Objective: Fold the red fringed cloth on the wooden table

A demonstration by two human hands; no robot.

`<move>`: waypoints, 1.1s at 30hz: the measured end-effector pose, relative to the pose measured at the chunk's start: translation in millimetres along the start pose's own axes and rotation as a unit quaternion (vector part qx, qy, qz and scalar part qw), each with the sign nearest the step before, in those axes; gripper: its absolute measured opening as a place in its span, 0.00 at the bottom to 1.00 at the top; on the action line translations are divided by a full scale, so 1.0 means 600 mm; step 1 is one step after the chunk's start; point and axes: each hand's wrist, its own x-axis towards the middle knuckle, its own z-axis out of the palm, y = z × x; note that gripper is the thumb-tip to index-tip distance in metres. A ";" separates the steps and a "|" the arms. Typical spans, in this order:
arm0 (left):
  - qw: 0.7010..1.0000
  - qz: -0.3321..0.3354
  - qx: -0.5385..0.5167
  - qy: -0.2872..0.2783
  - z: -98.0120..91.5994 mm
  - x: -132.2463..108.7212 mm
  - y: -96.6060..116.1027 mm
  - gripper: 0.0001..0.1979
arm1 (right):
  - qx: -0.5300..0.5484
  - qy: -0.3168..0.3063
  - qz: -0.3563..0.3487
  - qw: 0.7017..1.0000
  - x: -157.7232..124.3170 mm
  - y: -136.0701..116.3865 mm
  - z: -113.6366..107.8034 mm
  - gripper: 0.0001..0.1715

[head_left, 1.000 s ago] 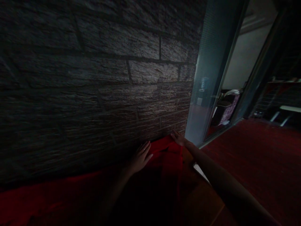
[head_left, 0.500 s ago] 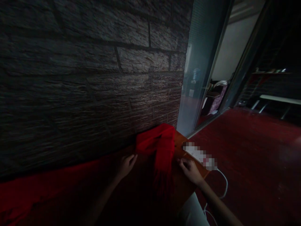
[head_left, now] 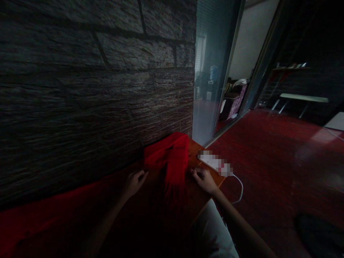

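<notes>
Wall: dark, rough stone blocks (head_left: pixel 126 86) fill the left and upper part of the dim view.
Doorway side: a glass panel (head_left: pixel 208 96) stands at the wall's end; past its frame shows a patterned purple seat (head_left: pixel 233 102).
Floor: red (head_left: pixel 268 150), with a pale bench (head_left: pixel 303 98) at the far side.
Table: brown wood (head_left: pixel 196 195), set against the wall, its near part lost in shadow.
Red scarf: the fringed scarf (head_left: pixel 176 161) lies folded at the table's far end by the wall, its fringe towards the person.
Red cloth: more of it (head_left: pixel 34 211) runs along the wall at left; whether it joins the scarf, I cannot tell.
Left hand: loosely curled (head_left: pixel 137 181), thumb off the fingers, nothing visible in it, just left of the scarf.
Right hand: half curled (head_left: pixel 204 181), apparently empty, between scarf and white strip.
White strip: pixelated (head_left: pixel 212 163), on the table's right edge, trailing a white cord (head_left: pixel 242 188).
Leg: a pale trouser leg (head_left: pixel 215 229) beside the table.
</notes>
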 end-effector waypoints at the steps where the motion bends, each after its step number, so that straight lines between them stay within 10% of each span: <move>1: 1.000 -0.005 -0.002 0.019 -0.002 0.005 0.001 0.17 | 0.001 -0.003 0.001 1.000 0.000 0.000 0.000 0.27; 6: 0.974 -0.140 -0.109 0.139 -0.011 0.063 0.020 0.20 | 0.001 -0.017 0.007 1.000 0.002 0.005 0.000 0.27; 11: 0.848 -0.394 -0.345 0.084 -0.009 0.132 0.027 0.19 | -0.006 -0.012 0.005 1.000 0.000 0.009 0.001 0.27; 23: 0.767 -0.422 -0.477 0.075 -0.019 0.155 0.015 0.08 | -0.006 -0.015 0.005 1.000 -0.003 0.011 0.000 0.28; 33: 0.801 -0.430 -0.408 0.090 -0.024 0.152 0.010 0.15 | -0.002 -0.015 0.009 1.000 -0.003 -0.002 -0.004 0.29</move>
